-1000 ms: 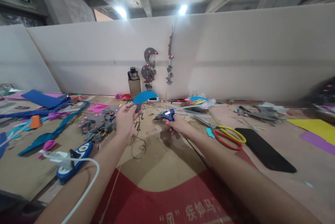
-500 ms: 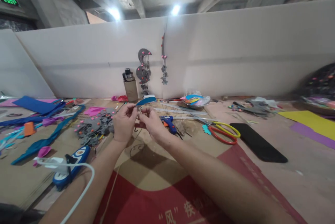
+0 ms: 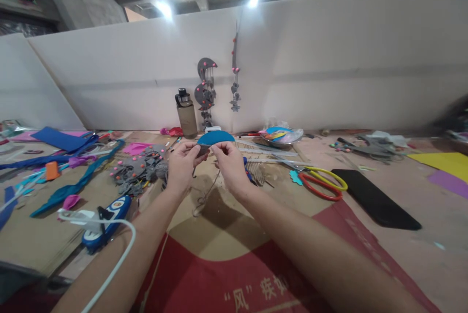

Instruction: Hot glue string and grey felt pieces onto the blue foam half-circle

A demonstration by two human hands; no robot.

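My left hand (image 3: 183,164) and my right hand (image 3: 230,163) are close together above the middle of the work surface. Between them they pinch a rounded blue felt piece (image 3: 216,137) by its near edge, its curved side pointing away from me. A dark grey strip shows at the fingertips; whether it is a separate piece I cannot tell. From beneath my right hand a thin string (image 3: 210,191) trails down to a loose curl on the board. Both sets of fingertips are closed. Partly behind my right hand lies a blue glue gun (image 3: 249,172).
Scissors (image 3: 323,181) with red and yellow handles and a black phone-like slab (image 3: 375,198) lie to the right. Grey felt pieces with pink dots (image 3: 137,169) and a blue-white power strip (image 3: 106,225) with a white cable are on the left. A bottle (image 3: 186,115) stands behind.
The blue felt piece has turned, so its broad rounded face shows instead of a narrow side. My hands have shifted slightly apart, and the view has moved a little.
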